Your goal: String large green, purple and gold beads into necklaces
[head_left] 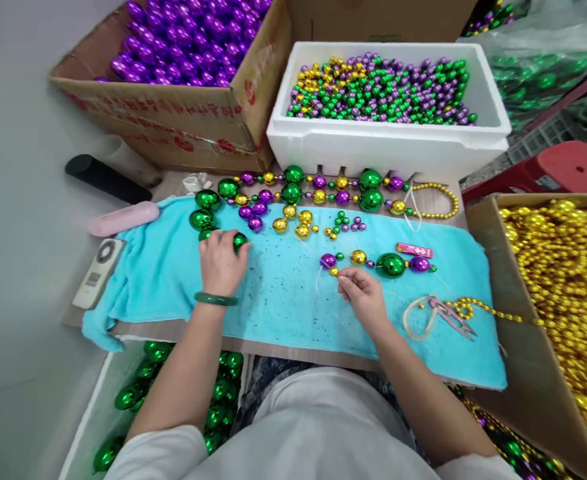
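Note:
My left hand, with a green bangle on the wrist, is closed on a large shiny green bead at its thumb and fingers. More large green beads lie just beyond it, one partly hidden by the fingers. Thumb and forefinger of my right hand pinch a thin string right beside a small gold bead. That string's strand continues with a purple bead and, to the right, a gold bead and a big green bead. All this rests on a blue towel.
Finished-looking bead strands run along the towel's back edge. Pink snips lie at right. Behind stand a white foam box of small beads and a carton of purple ones. A carton of gold bead strings flanks the right.

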Tool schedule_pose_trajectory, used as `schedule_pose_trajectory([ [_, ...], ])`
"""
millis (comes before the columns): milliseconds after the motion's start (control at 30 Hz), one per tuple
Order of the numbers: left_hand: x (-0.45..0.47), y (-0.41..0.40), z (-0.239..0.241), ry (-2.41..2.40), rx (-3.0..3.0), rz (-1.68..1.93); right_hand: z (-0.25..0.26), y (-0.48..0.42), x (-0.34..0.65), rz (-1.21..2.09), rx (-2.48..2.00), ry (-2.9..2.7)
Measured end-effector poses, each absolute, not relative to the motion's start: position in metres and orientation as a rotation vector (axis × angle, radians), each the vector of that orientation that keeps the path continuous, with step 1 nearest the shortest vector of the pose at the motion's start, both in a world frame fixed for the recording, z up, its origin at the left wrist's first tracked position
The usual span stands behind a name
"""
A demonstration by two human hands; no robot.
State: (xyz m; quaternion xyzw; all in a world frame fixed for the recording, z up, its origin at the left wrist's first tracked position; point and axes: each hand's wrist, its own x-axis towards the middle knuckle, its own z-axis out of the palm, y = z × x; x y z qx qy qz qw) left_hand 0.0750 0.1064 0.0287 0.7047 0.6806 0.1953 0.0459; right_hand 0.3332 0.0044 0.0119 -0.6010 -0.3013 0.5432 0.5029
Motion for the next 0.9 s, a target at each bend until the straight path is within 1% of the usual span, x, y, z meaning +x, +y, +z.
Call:
schedule_pose_trajectory([
  [67,0.067,0.107,0.025,2.078,2.123,0.536,0.01,0.005,0.327,1.328,-1.443,-0.735],
  [167,0.061,0.107,0.018,2.034,2.021,0.547,0.007,0.004,0.319,1.354,-1.421,-0.766],
  [300,0.061,0.111,0.007,1.861,1.93,0.581,0.005,0.001,0.314,1.353,-1.433,-0.797],
  [367,0.065,0.112,0.003,1.768,1.848,0.707,0.005,-0.001,0.314,1.362,-1.438,-0.808],
  [467,0.078,0.107,0.003,1.539,1.497,0.951,0.006,-0.003,0.316,1.366,-1.432,-0.823],
  [600,0.095,0.1,0.011,1.211,1.08,1.089,0.01,-0.006,0.322,1.327,-1.458,-0.841],
  [900,0.102,0.102,0.015,1.118,1.111,1.191,0.018,-0.005,0.326,1.277,-1.514,-0.907],
])
